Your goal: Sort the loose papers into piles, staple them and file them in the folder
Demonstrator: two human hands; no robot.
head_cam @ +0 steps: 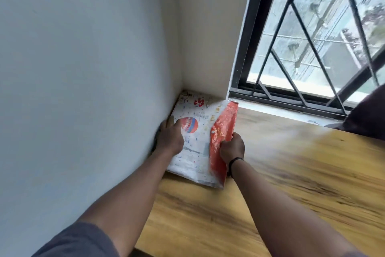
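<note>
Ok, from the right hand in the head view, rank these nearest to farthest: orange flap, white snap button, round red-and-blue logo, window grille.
1. Orange flap: held by the right hand.
2. White snap button: just left of the hand, on the flap.
3. Round red-and-blue logo: farther left, by the left hand.
4. Window grille: far behind, upper right.

Both arms reach forward, left hand point(169, 134) lying flat and relaxed, right hand point(232, 147) curled in a pinch

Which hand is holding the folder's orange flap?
The right hand, wearing a dark wristband, pinches the orange plastic flap; the left hand rests on the white patterned folder near the wall.
</note>
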